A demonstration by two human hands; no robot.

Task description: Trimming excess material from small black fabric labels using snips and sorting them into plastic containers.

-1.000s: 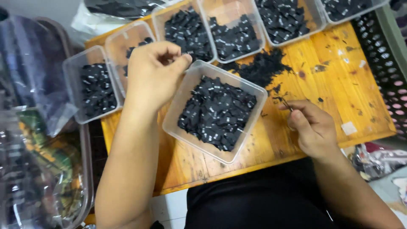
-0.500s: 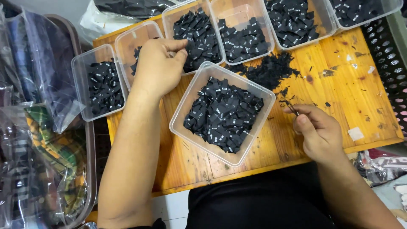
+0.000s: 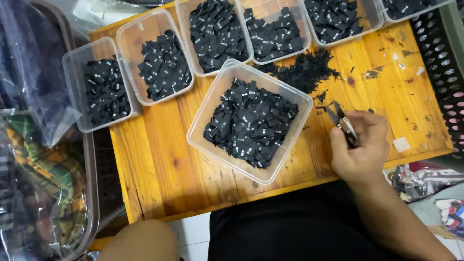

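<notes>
Our wooden counter (image 3: 386,87) carries seven clear tubs of black tags: six along its far edge, one tub (image 3: 249,121) mid-counter. Near the right edge, our right hand (image 3: 360,145) is clamped on small snips (image 3: 342,123). Our left hand is out of sight.

A black lattice basket (image 3: 447,72) stands beside bagged clothes (image 3: 34,193).

- Small metal snips (image 3: 342,123), dull grey.
- Orange-brown wooden table (image 3: 159,159), grainy, scuffed, faintly shiny.
- Clear square plastic tub (image 3: 203,137), smooth, glossy.
- Small black cloth labels (image 3: 251,123), matt, woven.
- Crinkled clear plastic bags (image 3: 29,72), shiny.
</notes>
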